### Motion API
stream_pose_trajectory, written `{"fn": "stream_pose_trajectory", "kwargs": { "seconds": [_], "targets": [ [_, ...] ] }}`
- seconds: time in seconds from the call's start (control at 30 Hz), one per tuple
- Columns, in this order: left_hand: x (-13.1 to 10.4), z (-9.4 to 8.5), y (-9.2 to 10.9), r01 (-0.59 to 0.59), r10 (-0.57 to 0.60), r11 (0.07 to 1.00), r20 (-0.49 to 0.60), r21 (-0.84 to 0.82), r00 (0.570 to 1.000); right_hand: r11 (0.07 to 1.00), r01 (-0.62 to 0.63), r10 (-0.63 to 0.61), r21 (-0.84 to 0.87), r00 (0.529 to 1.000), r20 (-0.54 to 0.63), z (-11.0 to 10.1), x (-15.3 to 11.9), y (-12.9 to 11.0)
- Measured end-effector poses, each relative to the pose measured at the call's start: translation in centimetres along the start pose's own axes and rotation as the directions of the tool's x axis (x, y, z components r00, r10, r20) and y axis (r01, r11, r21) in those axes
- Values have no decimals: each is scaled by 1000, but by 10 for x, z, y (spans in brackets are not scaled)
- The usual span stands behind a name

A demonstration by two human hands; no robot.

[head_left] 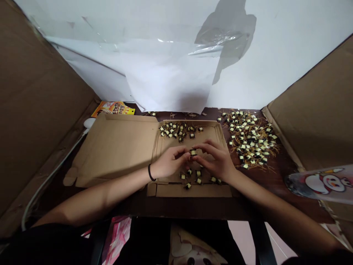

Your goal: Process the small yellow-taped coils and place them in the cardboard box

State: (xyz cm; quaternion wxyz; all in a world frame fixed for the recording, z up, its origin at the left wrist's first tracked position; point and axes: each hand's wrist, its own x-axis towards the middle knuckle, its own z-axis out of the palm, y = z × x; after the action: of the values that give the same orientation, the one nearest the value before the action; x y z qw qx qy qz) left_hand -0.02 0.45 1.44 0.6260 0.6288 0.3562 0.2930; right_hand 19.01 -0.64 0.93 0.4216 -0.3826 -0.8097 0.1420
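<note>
Between my two hands is a small wire-leaded coil [193, 152] with a black body and a pale yellow wrap. My left hand [173, 160], a black band at its wrist, pinches the coil's left side with thumb and forefinger. From the right, the thumb and fingers of my right hand [216, 160] close on the same coil. Both hands are above an opened flat cardboard box [162, 154]. Several like coils [176, 130] lie grouped at the box's back, and several more coils [198, 180] are scattered near its front edge.
A large heap of coils [250, 140] with copper-coloured leads covers the table's right. The box lid [118, 147] lies folded out left, near a yellow packet [113, 108] and a white cable [52, 173]. A printed plastic bottle [322, 184] lies right. Cardboard walls [320, 106] flank the table.
</note>
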Motion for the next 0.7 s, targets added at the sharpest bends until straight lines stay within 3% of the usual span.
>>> {"fn": "stream_pose_trajectory", "kwargs": {
  "seconds": [0.2,0.33,0.43,0.53,0.6,0.7],
  "targets": [
    [-1,1,-2,72,-71,997,-12,33,997,962,-167,160,217,986,46,3,0,-3],
    [-1,2,-3,110,-109,994,-20,12,994,864,-330,293,381,944,154,-1,1,-9],
    [1,1,-3,121,-122,991,-6,-49,993,859,-296,293,418,953,73,-11,5,-14],
    [2,-2,-4,129,-127,981,22,-146,992,971,-141,185,192,955,-231,-19,14,-9],
    [2,-3,-4,132,-126,970,39,-202,991,991,-129,113,-22,930,-349,-19,19,5],
    [3,-4,-7,131,-117,967,78,-218,990,965,-182,136,-188,963,-234,-9,21,34]
  ]
}}
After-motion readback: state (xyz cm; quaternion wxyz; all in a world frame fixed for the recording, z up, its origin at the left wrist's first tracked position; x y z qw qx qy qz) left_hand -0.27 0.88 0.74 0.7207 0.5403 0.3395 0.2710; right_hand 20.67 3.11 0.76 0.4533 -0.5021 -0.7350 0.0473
